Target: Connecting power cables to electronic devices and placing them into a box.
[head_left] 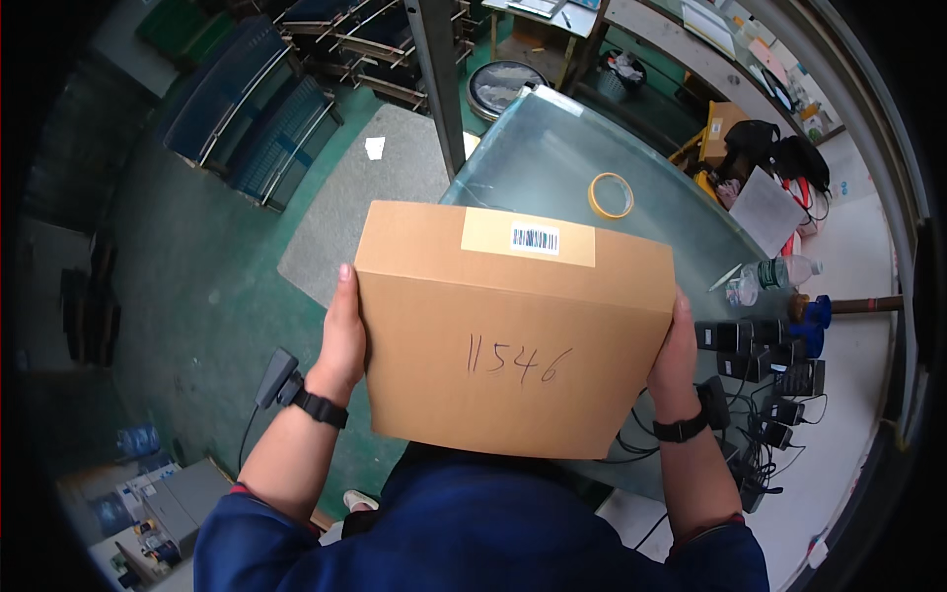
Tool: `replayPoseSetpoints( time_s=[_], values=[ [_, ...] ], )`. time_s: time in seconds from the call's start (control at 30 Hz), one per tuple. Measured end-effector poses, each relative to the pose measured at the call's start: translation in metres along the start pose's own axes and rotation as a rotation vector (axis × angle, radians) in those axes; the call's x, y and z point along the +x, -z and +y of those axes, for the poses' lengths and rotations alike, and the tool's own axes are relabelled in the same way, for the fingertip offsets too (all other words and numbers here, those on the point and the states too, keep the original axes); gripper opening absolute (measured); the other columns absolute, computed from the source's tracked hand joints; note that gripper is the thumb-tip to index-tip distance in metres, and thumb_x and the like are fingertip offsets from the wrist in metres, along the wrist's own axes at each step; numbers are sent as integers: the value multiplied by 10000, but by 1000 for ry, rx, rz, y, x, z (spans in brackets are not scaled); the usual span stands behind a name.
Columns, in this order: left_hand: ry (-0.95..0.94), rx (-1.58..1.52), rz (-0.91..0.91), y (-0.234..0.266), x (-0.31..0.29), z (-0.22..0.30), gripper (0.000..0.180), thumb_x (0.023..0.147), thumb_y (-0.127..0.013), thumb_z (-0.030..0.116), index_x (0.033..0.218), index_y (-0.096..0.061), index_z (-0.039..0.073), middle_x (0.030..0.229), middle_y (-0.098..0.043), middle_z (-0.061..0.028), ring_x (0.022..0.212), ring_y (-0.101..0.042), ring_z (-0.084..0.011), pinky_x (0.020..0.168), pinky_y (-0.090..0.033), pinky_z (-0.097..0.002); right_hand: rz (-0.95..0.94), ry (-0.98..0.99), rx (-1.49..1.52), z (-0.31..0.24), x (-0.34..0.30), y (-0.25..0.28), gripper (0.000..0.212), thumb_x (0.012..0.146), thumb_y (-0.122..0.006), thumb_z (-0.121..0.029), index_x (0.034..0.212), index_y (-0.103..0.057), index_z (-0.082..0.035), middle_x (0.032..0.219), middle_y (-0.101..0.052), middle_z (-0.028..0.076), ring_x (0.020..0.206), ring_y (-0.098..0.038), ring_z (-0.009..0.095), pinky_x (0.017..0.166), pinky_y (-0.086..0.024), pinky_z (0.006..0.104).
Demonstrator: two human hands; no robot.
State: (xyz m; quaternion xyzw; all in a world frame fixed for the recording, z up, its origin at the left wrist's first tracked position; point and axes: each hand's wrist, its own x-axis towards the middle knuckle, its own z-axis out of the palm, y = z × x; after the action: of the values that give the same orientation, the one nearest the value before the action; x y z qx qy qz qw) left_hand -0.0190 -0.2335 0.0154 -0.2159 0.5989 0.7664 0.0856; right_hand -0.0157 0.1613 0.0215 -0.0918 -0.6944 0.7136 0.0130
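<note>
Between my two hands is a brown cardboard box [444,365], held up in front of my body over the near edge of the table. A strip of tan tape and a barcode label [536,238] lie on its far face, and handwriting in dark ink marks the face toward me. My left hand [342,331] presses the box's left side, thumb up along the edge. On the opposite side my right hand [676,355] grips it, its fingers partly hidden. A roll of yellow tape [611,195] lies on the glass-topped table [552,138] beyond the box.
To the right are a clear plastic bottle [774,276], several black power adapters [745,363] with tangled cables and a pink-and-white pile of things. A metal post [437,84] rises at the table's far left corner. Dark blue racks [252,109] stand on the green floor [197,326].
</note>
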Motion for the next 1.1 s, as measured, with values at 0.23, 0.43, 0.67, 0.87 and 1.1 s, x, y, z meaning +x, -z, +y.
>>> replayPoseSetpoints(
  time_s=[0.23, 0.43, 0.67, 0.87, 1.1],
  values=[
    [-22, 41, -31, 1, 24, -15, 727, 1090, -349, 605, 1471, -490, 2, 1426, -577, -145, 1277, -570, -211, 1084, -457, -359, 26, -76, 135, 21, 13, -1, 543, 1117, -317, -356, 1469, -471, 27, 1378, -591, 130, 1258, -560, 204, 1063, -434, 339],
    [-11, 100, -36, 4, 30, -16, 690, 1097, -373, 572, 1453, -501, -5, 1374, -604, -129, 1238, -579, -199, 1081, -446, -355, -18, -24, 243, 7, 19, 1, 541, 1108, -370, -319, 1516, -413, 32, 1443, -553, 147, 1298, -546, 215, 1092, -425, 336],
    [98, 145, -63, 14, 55, -32, 607, 1114, -386, 500, 1409, -563, 0, 1340, -648, -117, 1190, -628, -190, 1051, -477, -338, 53, -127, 4, 46, 44, 13, 515, 1089, -428, -263, 1503, -445, 43, 1446, -555, 157, 1311, -538, 214, 1098, -415, 326],
    [200, 98, -28, 3, 61, -31, 583, 1091, -457, 473, 1366, -580, -26, 1328, -651, -139, 1207, -603, -221, 1082, -430, -356, 64, -198, -170, 65, 57, 12, 510, 1080, -442, -274, 1479, -482, 41, 1410, -589, 161, 1299, -549, 234, 1099, -413, 343],
    [114, 259, 227, 0, 60, -27, 696, 1004, -656, 433, 1420, -444, -83, 1256, -647, -197, 1137, -636, -245, 1006, -496, -363, 136, -342, -289, 74, 56, 15, 507, 1073, -467, -322, 1410, -549, 47, 1368, -616, 187, 1272, -577, 282, 1070, -431, 376]
  ],
)
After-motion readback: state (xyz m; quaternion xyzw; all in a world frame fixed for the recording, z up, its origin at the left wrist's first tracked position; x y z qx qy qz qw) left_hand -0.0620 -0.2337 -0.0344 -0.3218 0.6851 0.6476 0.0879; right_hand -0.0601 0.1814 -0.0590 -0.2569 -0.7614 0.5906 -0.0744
